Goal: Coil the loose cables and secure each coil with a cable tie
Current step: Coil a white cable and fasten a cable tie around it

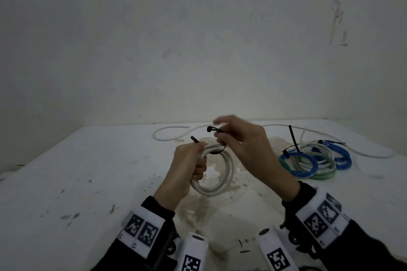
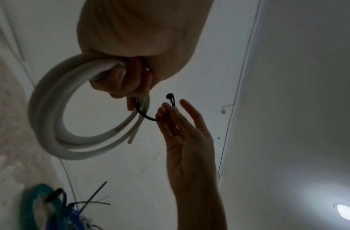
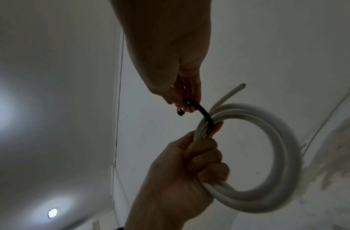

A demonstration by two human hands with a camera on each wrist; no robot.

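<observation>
A white cable coil (image 1: 222,171) hangs upright above the table, and my left hand (image 1: 197,161) grips its left side in a fist. A black cable tie (image 1: 214,130) wraps around the top of the coil. Its tail (image 1: 194,138) sticks out past my left knuckles. My right hand (image 1: 220,135) pinches the tie's head end between thumb and fingertips, the other fingers spread. In the left wrist view the tie (image 2: 145,116) curves from the coil (image 2: 52,124) to my right fingertips (image 2: 164,110). In the right wrist view the tie (image 3: 201,111) runs down to the coil (image 3: 284,155).
A heap of tied blue, green and white coils (image 1: 317,161) lies on the white table (image 1: 88,171) to the right. A loose white cable (image 1: 169,137) runs along the back by the wall. Small black offcuts (image 1: 242,247) lie near the front edge.
</observation>
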